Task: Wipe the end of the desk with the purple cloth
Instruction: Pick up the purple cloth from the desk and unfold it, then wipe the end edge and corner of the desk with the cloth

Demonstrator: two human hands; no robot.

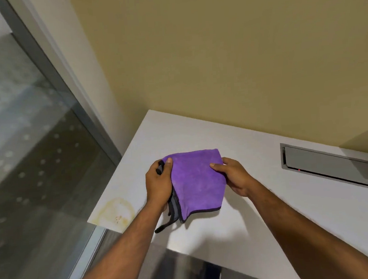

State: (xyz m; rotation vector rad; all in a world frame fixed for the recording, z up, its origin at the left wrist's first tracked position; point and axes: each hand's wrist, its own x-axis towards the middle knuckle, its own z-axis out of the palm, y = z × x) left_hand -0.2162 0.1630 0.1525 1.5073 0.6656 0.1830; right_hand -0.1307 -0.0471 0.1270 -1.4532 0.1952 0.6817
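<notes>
Purple cloth [198, 182] was held between both hands over the end of the white tabletop [273, 220], folded over, purple face up, grey underside and black edging showing at its left and lower edges. Couldn't tell whether the cloth's lower edge touched the tabletop or hung just above it; a shadow sat right beneath it.

Left hand [159, 184] was closed on the cloth's left side, thumb on top near the upper left corner, fingers wrapped under the bunched grey layers. A black strip of edging dangled below that hand toward the tabletop's near edge.

Right hand [234, 176] gripped the cloth's right edge, thumb pressed on the purple face, fingers hidden underneath. Both forearms were bare and came in from the bottom of the view.

A yellowish ring stain [116, 211] sat on the tabletop's near left corner, left of the left hand and apart from the cloth. A grey metal cable hatch [330, 167] was set flush in the tabletop to the right, well apart from the right hand. Beige wall [216, 59] ran behind the tabletop; a glass panel with a grey frame [49, 88] stood to the left.
</notes>
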